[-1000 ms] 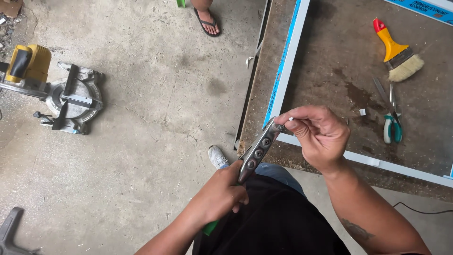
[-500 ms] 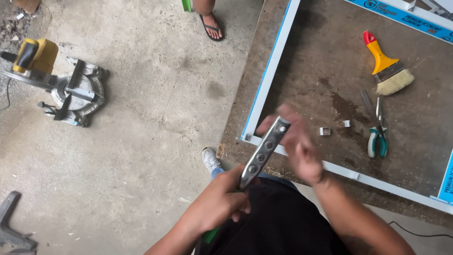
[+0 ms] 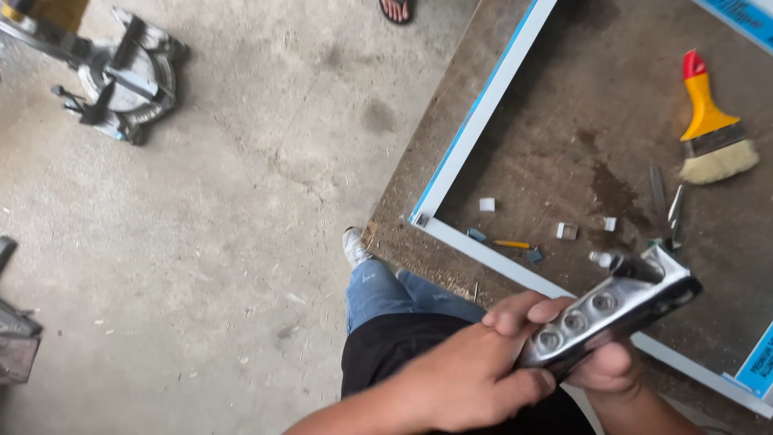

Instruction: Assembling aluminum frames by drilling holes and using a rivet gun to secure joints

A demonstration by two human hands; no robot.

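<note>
Shiny metal tool (image 3: 608,310) sits at five o'clock, over the table (image 3: 580,161) edge. The left hand (image 3: 467,379) wraps its fingers tight around the near end. The right hand (image 3: 608,366) is mostly hidden under it; I cannot tell its grip. A yellow brush (image 3: 713,129) lies at two o'clock.

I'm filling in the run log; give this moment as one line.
left hand: grips metal tool | right hand: under tool | worktable: white frame, paintbrush
</note>
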